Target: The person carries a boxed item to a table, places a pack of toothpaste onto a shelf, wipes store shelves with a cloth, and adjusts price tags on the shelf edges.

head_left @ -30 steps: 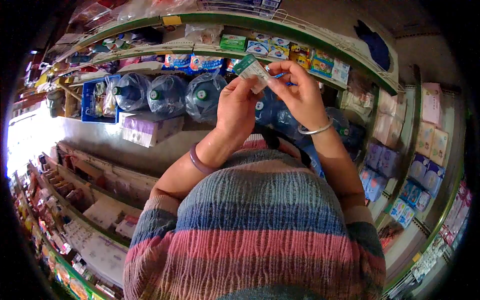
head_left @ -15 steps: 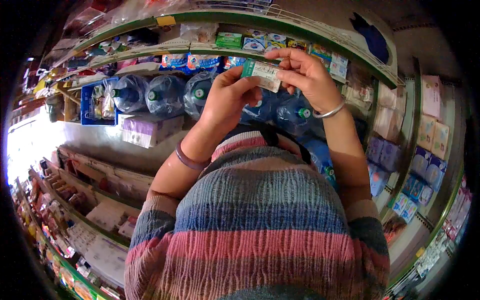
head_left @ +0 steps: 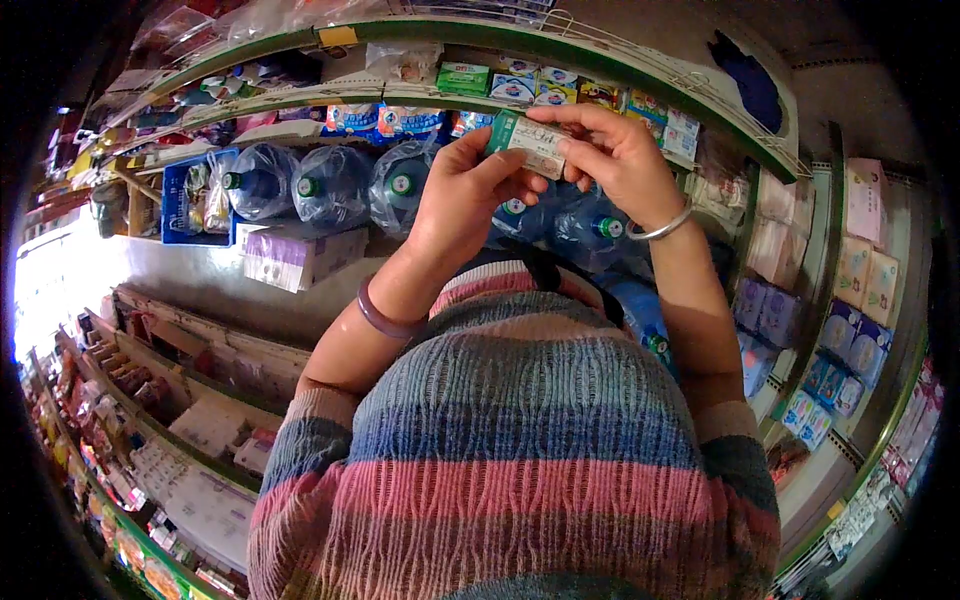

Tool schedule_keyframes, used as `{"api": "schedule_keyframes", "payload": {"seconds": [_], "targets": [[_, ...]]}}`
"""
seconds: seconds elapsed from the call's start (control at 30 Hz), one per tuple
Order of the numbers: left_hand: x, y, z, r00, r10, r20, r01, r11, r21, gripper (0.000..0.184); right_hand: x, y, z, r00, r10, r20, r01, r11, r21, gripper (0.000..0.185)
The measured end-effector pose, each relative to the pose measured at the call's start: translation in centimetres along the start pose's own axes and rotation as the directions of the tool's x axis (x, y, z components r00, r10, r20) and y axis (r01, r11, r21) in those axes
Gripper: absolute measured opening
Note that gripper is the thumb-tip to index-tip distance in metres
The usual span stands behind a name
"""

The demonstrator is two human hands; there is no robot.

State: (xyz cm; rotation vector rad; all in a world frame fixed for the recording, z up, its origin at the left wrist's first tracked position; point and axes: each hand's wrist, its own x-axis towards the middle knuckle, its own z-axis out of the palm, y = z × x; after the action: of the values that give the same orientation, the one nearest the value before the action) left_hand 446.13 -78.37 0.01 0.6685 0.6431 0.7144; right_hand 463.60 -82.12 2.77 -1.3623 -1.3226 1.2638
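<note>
A small flat box (head_left: pixel 528 145), green at its left end and pale with dark print over the rest, is held up in front of the shelf. My left hand (head_left: pixel 466 190) grips its left and lower side, thumb across the face. Closed on the right end is my right hand (head_left: pixel 622 165), with the thumb at the edge and the index finger along the top. Fingertips of both hands show below the box. The print is too small to read, and the box's back is hidden.
Large blue water bottles (head_left: pixel 330 188) in clear plastic stand below the shelf (head_left: pixel 420 100) of packaged goods. A blue crate (head_left: pixel 170 205) and a purple-and-white pack (head_left: pixel 285 258) are at left. Shelves with tissue packs (head_left: pixel 865 275) rise on my right, and more shelving (head_left: pixel 200 370) is on my left.
My right index finger has come down from above onto the box's top edge. The box has tilted slightly; my left hand keeps its hold.
</note>
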Motion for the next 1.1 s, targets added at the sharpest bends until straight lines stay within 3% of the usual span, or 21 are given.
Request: {"api": "schedule_keyframes", "payload": {"seconds": [0.53,0.67,0.77,0.93,1.03,1.1], "targets": [[1.4,-0.3,0.0,0.997,0.062,-0.043,-0.059,0.996,0.069,0.015,1.7,0.6,-0.9,0.995,0.085,-0.048,-0.084,0.996,0.031,0.019],[2.3,-0.7,-0.3,0.997,0.06,-0.056,-0.051,0.986,0.158,0.017,2.2,2.1,-0.7,0.99,-0.038,-0.135,0.007,0.975,-0.222,0.017],[4.1,-1.0,-1.4,0.998,-0.042,-0.053,0.048,0.993,0.112,0.025,3.0,3.1,-1.2,0.974,-0.139,-0.181,0.061,0.923,-0.379,0.015],[12.2,-2.8,-7.3,0.983,-0.116,-0.145,0.116,0.993,-0.013,0.04,5.0,5.6,-2.9,0.885,-0.29,-0.364,0.054,0.841,-0.539,0.013],[19.0,-2.6,-10.5,0.975,-0.084,-0.204,0.086,0.996,0.0,0.038,7.2,6.9,-3.4,0.813,-0.319,-0.487,-0.033,0.809,-0.586,0.012],[21.3,-1.8,-11.0,0.979,-0.035,-0.201,0.042,0.999,0.029,0.039,8.4,7.7,-3.4,0.766,-0.382,-0.516,0.008,0.809,-0.587,0.012]]}}
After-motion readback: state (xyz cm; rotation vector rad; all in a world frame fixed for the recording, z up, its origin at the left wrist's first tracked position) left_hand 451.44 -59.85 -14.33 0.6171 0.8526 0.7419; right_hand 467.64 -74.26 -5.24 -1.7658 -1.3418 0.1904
